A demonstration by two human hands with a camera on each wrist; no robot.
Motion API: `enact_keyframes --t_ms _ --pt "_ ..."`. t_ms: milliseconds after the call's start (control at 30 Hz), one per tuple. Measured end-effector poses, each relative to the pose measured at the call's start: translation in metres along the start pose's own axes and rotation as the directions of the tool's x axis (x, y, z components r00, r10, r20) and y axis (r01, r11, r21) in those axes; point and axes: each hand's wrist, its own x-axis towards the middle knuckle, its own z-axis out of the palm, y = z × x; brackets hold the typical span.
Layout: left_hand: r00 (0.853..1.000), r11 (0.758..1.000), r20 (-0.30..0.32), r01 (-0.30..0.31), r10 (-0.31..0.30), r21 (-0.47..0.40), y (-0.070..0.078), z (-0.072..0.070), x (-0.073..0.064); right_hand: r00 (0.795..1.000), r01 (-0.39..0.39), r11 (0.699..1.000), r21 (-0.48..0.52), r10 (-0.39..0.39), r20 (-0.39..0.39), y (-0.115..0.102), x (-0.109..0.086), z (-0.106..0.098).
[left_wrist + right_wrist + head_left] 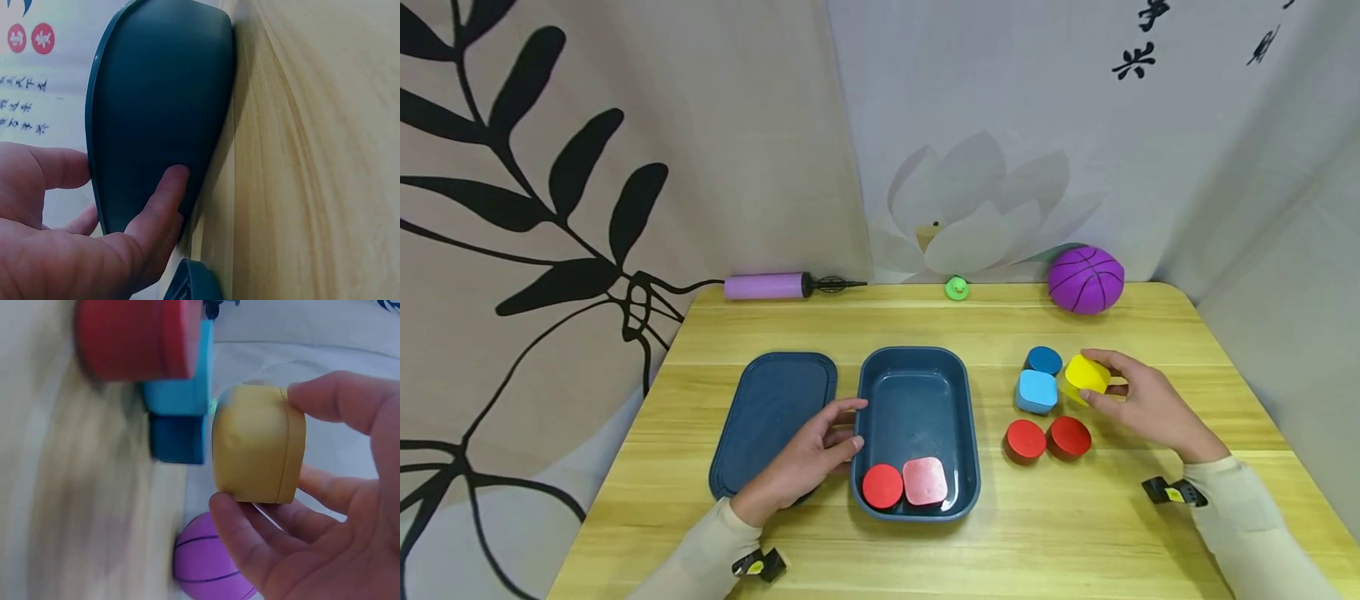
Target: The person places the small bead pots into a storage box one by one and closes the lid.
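My right hand (1138, 400) pinches a small yellow box (1086, 375) between thumb and fingers; a lid seam runs round it in the right wrist view. Just left of it are a round dark blue box (1043, 360) and a light blue square box (1037, 392). Two round red boxes (1025, 441) are nearer me. With fairly straight fingers, my left hand (812, 450) touches the left rim and outer wall of a dark blue container (156, 106). Inside the container, at its near end, lie a round red box (882, 487) and a pink square box (924, 481).
A dark blue lid (775, 408) lies left of the container, partly behind my left hand. Along the table's back edge are a purple pump (767, 287), a small green toy (957, 288) and a purple ball (1086, 280). Printed curtains hang behind the table.
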Motion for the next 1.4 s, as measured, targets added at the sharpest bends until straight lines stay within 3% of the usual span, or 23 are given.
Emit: enact_keyframes --t_ms 300,500,800,1067,1400 --pt "1.0 1.0 0.001 -0.005 0.005 0.003 0.0 0.001 0.0 0.995 0.099 0.995 0.002 -0.099 -0.034 -0.027 0.012 0.009" --pt "1.0 1.0 -0.018 -0.005 0.005 0.014 0.001 0.001 0.001 0.985 0.172 0.985 -0.018 -0.172 -0.014 -0.047 0.022 0.019" --pt "0.999 1.0 -0.031 -0.003 0.004 0.014 0.002 0.002 0.002 0.979 0.202 0.979 0.002 -0.202 0.034 -0.077 0.032 0.037" --pt "1.0 1.0 -0.025 0.004 -0.004 0.006 0.0 0.002 0.002 0.949 0.308 0.951 0.036 -0.31 0.051 -0.101 0.045 0.055" --pt "0.999 1.0 -0.038 0.005 -0.005 0.006 -0.001 0.002 0.002 0.917 0.378 0.923 0.074 -0.384 0.11 -0.131 0.059 0.088"
